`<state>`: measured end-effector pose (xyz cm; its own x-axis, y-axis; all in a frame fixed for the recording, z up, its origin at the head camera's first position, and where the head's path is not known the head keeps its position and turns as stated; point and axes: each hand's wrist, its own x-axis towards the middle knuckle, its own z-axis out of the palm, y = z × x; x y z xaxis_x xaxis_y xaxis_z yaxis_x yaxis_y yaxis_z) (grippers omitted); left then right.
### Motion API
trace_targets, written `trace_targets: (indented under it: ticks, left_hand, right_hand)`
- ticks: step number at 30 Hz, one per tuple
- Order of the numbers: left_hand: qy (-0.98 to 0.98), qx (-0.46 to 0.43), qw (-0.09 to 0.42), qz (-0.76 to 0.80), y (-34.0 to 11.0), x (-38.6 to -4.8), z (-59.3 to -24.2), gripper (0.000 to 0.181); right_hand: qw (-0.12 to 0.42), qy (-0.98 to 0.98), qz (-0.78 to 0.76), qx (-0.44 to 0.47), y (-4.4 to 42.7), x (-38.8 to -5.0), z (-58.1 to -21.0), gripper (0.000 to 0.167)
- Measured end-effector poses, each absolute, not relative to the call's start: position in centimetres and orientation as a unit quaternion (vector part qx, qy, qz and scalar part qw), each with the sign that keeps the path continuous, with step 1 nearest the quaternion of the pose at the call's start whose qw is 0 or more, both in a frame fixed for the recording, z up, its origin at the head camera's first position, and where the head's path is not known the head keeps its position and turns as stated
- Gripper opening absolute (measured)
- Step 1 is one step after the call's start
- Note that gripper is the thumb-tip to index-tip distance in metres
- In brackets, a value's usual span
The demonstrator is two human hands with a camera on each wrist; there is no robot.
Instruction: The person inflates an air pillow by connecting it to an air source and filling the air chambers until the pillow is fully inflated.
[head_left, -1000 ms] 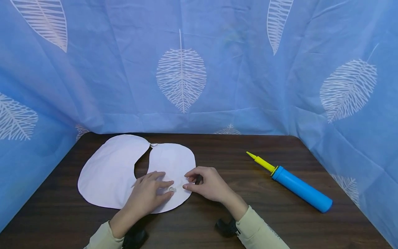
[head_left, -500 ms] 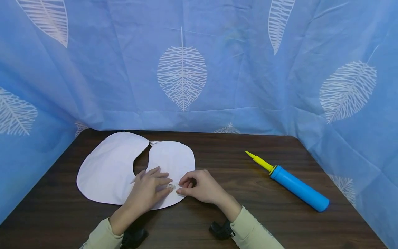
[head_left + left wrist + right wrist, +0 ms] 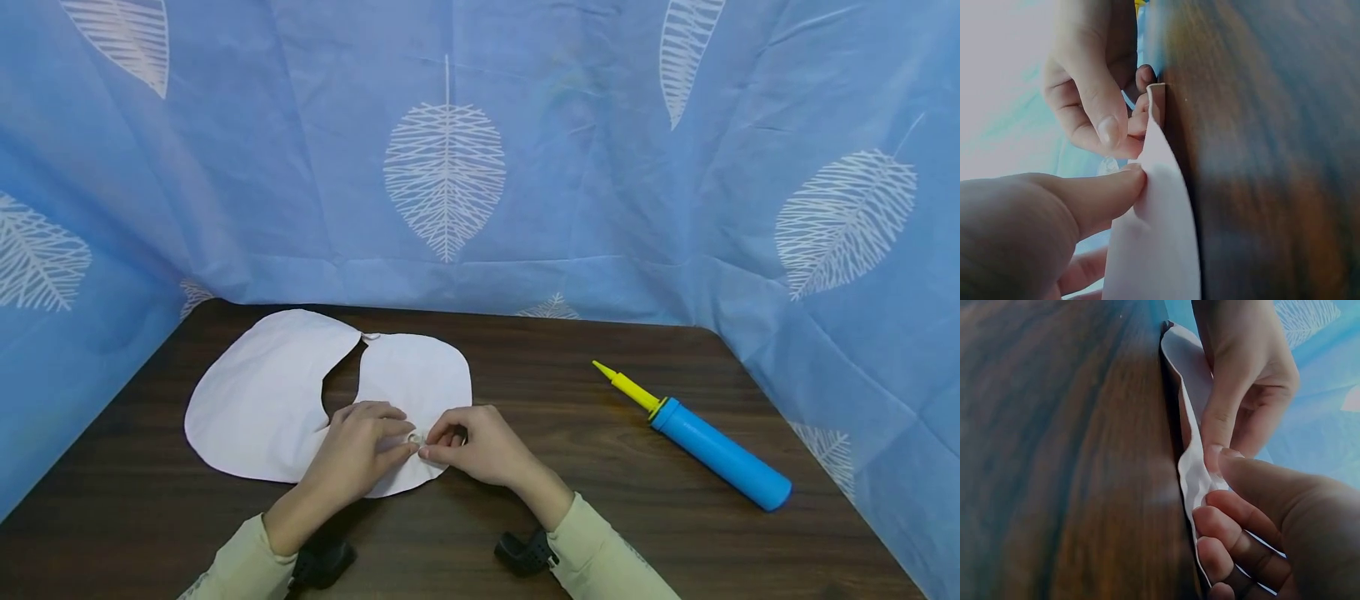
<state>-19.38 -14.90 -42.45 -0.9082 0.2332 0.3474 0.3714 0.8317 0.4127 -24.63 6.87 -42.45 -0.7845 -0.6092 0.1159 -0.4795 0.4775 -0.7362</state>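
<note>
Seemingly light and limp, the white cushion [image 3: 255, 400] is aptly pinched beside its valve [image 3: 412, 437] by left hand [image 3: 358, 442] and right hand [image 3: 482, 446].

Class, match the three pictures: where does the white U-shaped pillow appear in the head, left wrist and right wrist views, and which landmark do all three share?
Head: white pillow, left of centre.
Left wrist: white pillow, middle, widening toward the bottom edge.
Right wrist: white pillow, a narrow strip near the middle, running from top to bottom.
Shared landmark: brown table, right of the pillow in left wrist, left in right wrist.
</note>
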Motion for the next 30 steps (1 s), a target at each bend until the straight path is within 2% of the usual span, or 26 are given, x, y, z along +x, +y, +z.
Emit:
trace_targets:
  ticks: [17, 30]
  left_hand:
    - [-0.94, -0.144, 0.14, -0.277, -14.36, -19.6, -42.24, 0.011]
    - [-0.944, -0.131, 0.144, -0.268, -14.04, -19.39, -42.2, 0.011]
  right_hand:
    - [0.082, 0.851, -0.415, -0.311, 6.24, -24.56, -42.59, 0.007]
    - [0.049, 0.855, -0.412, -0.313, 5.96, -24.26, -42.75, 0.009]
